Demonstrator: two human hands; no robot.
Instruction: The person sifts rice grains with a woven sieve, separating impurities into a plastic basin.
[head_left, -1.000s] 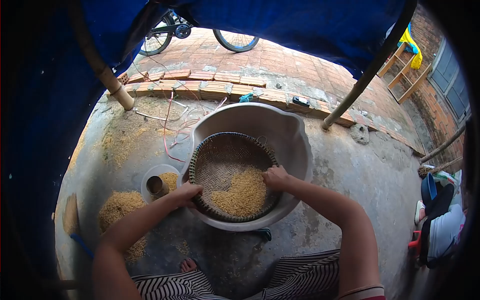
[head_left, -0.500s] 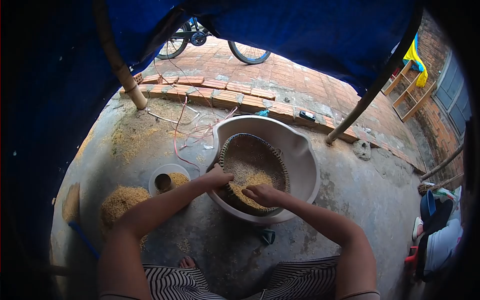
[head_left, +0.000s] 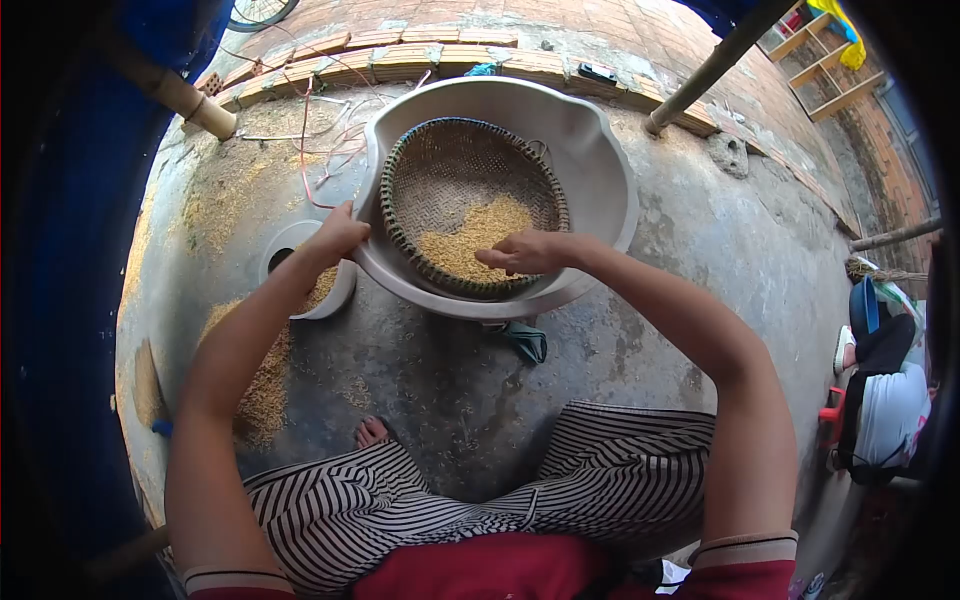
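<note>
A round woven basket sits inside a large pale plastic basin, with a layer of golden grain in its near half. My left hand has its fingers closed over the basin's left rim. Inside the basket, my right hand touches the grain, its fingers stretched out to the left and partly hidden. Left of the basin stands a white bucket with grain and a dark round cup or tin, partly behind my left forearm.
A grain heap lies by my left arm, near a brush head. Dark green cloth or plastic is below the basin. Bamboo poles, loose wires and a low brick edging stand beyond. A seated person is at right.
My left hand has gone from the basket's rim to the basin's rim. My right hand stays at the grain. The view has tilted down, and the basin appears higher and larger.
</note>
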